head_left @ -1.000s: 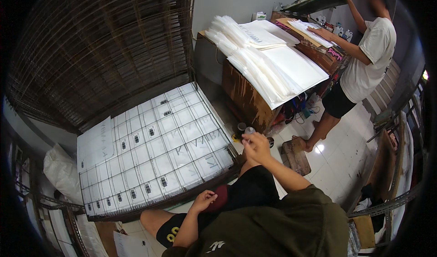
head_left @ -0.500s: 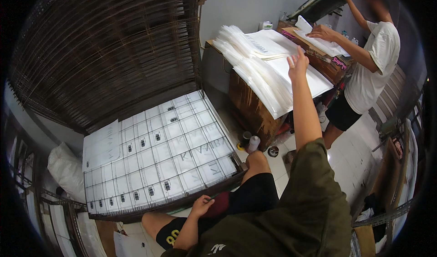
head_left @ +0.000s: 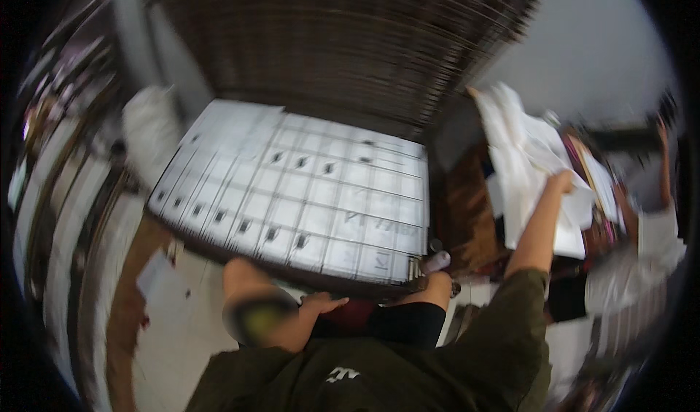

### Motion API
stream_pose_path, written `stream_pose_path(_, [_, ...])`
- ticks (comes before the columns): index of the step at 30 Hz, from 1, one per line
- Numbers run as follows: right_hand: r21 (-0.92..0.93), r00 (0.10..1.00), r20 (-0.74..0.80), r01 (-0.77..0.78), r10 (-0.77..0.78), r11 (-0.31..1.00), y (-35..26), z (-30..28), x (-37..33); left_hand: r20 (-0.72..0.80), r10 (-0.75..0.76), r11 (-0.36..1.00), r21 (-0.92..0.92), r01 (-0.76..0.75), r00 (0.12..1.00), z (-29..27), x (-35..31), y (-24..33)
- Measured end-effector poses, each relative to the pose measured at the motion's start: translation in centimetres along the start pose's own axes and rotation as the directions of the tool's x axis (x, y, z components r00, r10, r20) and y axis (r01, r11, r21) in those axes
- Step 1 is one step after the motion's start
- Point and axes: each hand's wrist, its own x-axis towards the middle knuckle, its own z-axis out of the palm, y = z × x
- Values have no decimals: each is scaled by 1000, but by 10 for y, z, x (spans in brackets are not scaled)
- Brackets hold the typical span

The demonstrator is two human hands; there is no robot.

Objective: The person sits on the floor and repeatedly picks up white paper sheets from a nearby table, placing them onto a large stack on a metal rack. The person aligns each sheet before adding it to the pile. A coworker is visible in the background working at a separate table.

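My right hand (head_left: 561, 181) reaches out to the right, its fingers closed on the edge of a white sheet (head_left: 579, 202) from a thick stack of white sheets (head_left: 519, 146). The held sheet looks bent up around the hand; motion blur softens the details. Low at my lap, my left hand (head_left: 324, 303) stretches its fingers out and holds nothing. In front of me, a low drying rack (head_left: 362, 278) carries white printed sheets under a wire grid, with one larger white sheet (head_left: 232, 126) lying at its far left corner.
Raised wire racks (head_left: 335, 40) tower behind the low rack. The stack sits on a worn brown cabinet (head_left: 470, 211). A pale bottle (head_left: 437, 261) stands by my right knee. A co-worker in a white shirt (head_left: 631, 277) is at the right. A white sack (head_left: 152, 131) rests at the left.
My view has swung right to left, so the rack is now central. My right hand has gone from open above the stack to closed on a sheet. My left hand's fingers have straightened.
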Motion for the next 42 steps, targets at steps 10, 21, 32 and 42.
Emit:
stream_pose_path(10, [298,224,889,380,-400,876,-163,62,-304,-286,-133,991,-70,118,949,6,-35,29])
stream_pose_path(21, [348,-555,791,754,257,557,-250,-9,-564,-330,-43,993,-114,5,943,-11,-28,37])
stream_pose_path(32, [366,-893,444,256,75,895,-166,22,-705,-442,-115,966,-257,-2,890,17,-19,15])
stream_pose_path(42, [-501,-608,700,-45,375,864,111,41,-748,-513,-107,968,-248,-28,852,26,-6,15])
